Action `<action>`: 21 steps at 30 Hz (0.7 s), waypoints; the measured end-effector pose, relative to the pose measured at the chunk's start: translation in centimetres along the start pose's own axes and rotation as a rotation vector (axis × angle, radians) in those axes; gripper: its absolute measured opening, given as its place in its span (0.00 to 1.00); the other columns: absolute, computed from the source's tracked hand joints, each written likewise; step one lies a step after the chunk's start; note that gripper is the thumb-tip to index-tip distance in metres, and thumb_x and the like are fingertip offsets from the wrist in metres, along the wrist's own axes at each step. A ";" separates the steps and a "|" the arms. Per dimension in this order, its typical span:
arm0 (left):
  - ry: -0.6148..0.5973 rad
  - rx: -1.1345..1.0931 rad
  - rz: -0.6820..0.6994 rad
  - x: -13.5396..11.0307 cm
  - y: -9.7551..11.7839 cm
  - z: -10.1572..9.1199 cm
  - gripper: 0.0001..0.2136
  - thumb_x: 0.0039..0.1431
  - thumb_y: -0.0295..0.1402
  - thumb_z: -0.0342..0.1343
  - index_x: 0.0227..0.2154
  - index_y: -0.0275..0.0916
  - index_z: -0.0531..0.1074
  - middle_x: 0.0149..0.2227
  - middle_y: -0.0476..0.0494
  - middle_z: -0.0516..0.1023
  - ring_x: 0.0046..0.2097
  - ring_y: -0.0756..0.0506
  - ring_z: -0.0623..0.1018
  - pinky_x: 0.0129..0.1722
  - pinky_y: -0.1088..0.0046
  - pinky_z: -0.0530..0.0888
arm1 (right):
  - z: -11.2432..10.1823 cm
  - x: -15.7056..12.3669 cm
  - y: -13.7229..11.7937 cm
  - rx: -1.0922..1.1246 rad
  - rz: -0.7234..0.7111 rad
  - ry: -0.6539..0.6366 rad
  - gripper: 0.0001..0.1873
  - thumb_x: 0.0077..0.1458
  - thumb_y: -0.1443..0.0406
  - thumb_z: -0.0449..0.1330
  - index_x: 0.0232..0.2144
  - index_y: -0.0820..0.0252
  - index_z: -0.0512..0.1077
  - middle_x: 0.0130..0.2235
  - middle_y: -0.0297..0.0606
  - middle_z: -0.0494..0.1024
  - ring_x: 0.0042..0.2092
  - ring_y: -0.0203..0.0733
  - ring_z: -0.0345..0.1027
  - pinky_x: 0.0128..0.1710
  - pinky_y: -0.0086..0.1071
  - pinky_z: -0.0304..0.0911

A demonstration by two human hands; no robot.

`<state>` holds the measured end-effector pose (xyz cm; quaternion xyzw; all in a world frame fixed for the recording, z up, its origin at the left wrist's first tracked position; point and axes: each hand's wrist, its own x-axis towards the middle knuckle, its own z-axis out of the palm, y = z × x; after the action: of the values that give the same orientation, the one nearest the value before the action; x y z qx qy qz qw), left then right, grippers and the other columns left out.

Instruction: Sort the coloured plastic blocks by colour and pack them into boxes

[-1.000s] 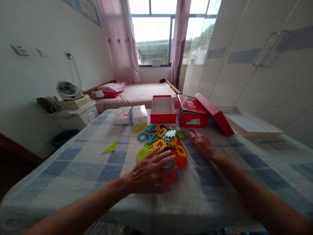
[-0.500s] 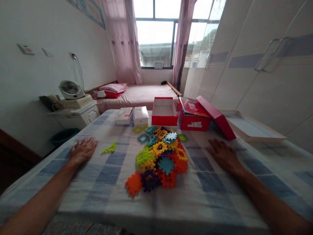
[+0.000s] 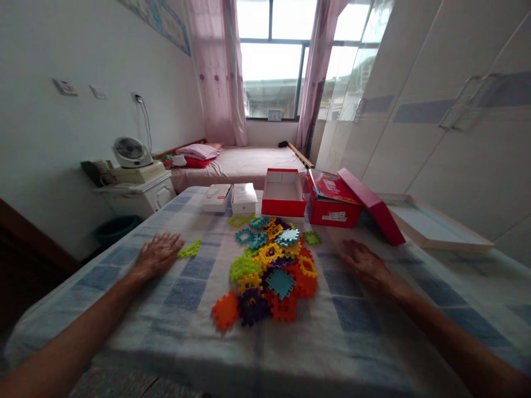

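My left hand (image 3: 160,254) is palm down over the tablecloth with its fingers stretched out and nothing in it. Its fingertips reach a lime-green triangular piece (image 3: 189,249); whether they touch it I cannot tell. To the right of the pile, my right hand (image 3: 365,265) is held low over the cloth, fingers extended and holding nothing. Between the hands lies a heap of notched plastic interlocking pieces (image 3: 269,253) in yellow, orange, purple, green and blue. A teal piece (image 3: 281,283) rests on top near the front, and an orange piece (image 3: 225,310) lies at the front left.
Behind the heap stand two small white boxes (image 3: 243,208), an open red box (image 3: 284,208) and a filled red box (image 3: 334,214). A red lid (image 3: 373,207) leans against the latter. A shallow white tray (image 3: 440,243) sits at the right. Beyond the table is a bed (image 3: 257,160).
My left hand has moved right, up to the lime-green triangular piece. My right hand has shifted slightly left toward the heap. The view has tilted a little.
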<state>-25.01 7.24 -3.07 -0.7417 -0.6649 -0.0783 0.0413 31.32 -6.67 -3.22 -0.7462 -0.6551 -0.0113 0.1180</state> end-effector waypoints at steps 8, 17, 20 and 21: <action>-0.159 -0.354 0.252 -1.7 11.2 -0.6 0.31 0.64 0.43 0.30 0.62 0.25 0.51 0.65 0.31 0.53 0.66 0.42 0.52 0.64 0.61 0.49 | 1.7 2.4 -8.2 0.226 -0.109 0.153 0.27 0.61 0.55 0.43 0.57 0.61 0.62 0.57 0.46 0.67 0.59 0.47 0.59 0.58 0.43 0.52; -0.037 -0.455 0.296 5.7 16.8 -1.4 0.26 0.64 0.43 0.36 0.59 0.34 0.59 0.63 0.34 0.59 0.66 0.38 0.53 0.63 0.57 0.51 | 2.8 2.1 -8.0 0.185 -0.196 0.236 0.23 0.61 0.58 0.42 0.51 0.56 0.68 0.56 0.44 0.69 0.57 0.48 0.61 0.57 0.45 0.54; -0.087 -0.441 0.311 8.6 17.4 -1.1 0.24 0.63 0.45 0.38 0.53 0.37 0.67 0.58 0.37 0.68 0.62 0.38 0.63 0.60 0.62 0.57 | 2.9 2.0 -7.9 0.167 -0.193 0.231 0.23 0.61 0.57 0.41 0.51 0.54 0.68 0.57 0.43 0.68 0.58 0.48 0.60 0.57 0.45 0.54; -0.104 -0.442 0.325 9.1 17.8 -1.0 0.24 0.63 0.46 0.38 0.51 0.38 0.69 0.56 0.38 0.70 0.60 0.39 0.66 0.59 0.64 0.60 | 2.9 2.0 -7.9 0.160 -0.193 0.227 0.23 0.61 0.57 0.41 0.51 0.54 0.68 0.57 0.43 0.68 0.58 0.48 0.60 0.57 0.46 0.54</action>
<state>-6.51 14.03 0.26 -0.8326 -0.5053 -0.1758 -0.1437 23.44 -3.25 -4.43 -0.6621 -0.7049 -0.0548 0.2486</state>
